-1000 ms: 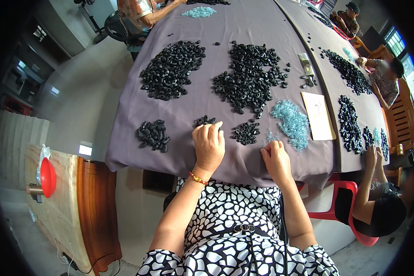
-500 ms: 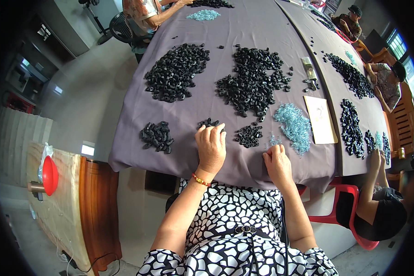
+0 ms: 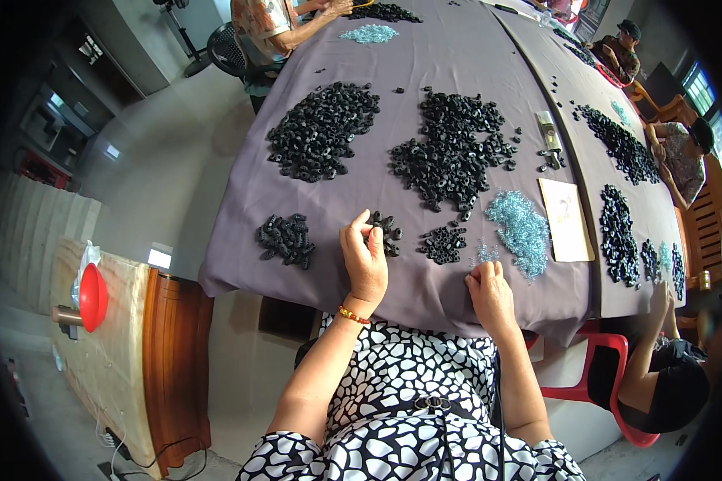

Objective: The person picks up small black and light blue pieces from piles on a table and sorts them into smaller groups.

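My left hand (image 3: 364, 260), with a red and yellow beaded bracelet at its wrist, is held beside a small heap of black ring-like pieces (image 3: 390, 234). Its fingers are curled toward the thumb at the heap's left edge; what they hold, if anything, blends with the black pieces behind. Fingertips pressed together, my right hand (image 3: 492, 295) rests just below a few loose clear-blue bits (image 3: 483, 255). Whatever is in that pinch is too small to make out. Between the hands lies another small black heap (image 3: 443, 244). Left of my left hand are joined, ribbed-looking black pieces (image 3: 285, 240).
Farther up the grey tablecloth (image 3: 361, 188) spread two big black piles (image 3: 322, 132) (image 3: 449, 152). A clear-blue pile (image 3: 520, 232), a pale card (image 3: 565, 220) and a tube (image 3: 549, 136) lie to the right. Several people sit around the tables. A red chair (image 3: 606, 369) stands at right.
My left hand has turned and its fingers have lifted off the small black heap, uncovering more of it. My right hand stays pinched near the clear-blue bits. The whole view has shifted slightly.
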A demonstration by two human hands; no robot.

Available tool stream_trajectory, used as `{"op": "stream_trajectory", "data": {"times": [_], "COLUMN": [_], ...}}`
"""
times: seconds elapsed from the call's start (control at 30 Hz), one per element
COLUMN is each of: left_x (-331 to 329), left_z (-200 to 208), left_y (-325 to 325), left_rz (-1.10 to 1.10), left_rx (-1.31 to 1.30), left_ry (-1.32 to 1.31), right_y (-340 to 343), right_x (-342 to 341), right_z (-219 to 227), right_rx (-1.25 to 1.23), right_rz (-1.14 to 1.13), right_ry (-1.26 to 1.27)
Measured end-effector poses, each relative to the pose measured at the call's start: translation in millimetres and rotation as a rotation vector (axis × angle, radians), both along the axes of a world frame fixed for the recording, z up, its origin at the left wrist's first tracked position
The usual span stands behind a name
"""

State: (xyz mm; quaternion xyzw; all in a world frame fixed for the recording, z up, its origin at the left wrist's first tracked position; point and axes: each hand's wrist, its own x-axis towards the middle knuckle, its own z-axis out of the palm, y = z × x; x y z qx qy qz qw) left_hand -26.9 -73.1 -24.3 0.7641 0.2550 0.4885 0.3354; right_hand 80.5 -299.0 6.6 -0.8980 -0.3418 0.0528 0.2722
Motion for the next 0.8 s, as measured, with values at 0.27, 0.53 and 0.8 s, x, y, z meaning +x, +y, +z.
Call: {"op": "stream_trajectory", "data": {"times": [0.27, 0.53, 0.8], "left_x": [0.6, -12.8, -8.3], "left_z": [0.0, 26.7, 22.4], "left_y": [4.5, -21.8, -74.8], "left_rz": [-0.001, -0.025, -0.484], "left_rx": [-0.148, -0.071, -0.377], "left_ry": [-0.007, 0.030, -0.010], "right_y": [0.1, -0.3, -1.4], "right_x": [-1.3, -0.6, 0.2], "right_z": [-0.3, -2.3, -1.8], "right_rx": [0.011, 0.004, 0.000], "right_rz": [0.004, 0.001, 0.003], "right_ry": [-0.016, -0.011, -0.027]}}
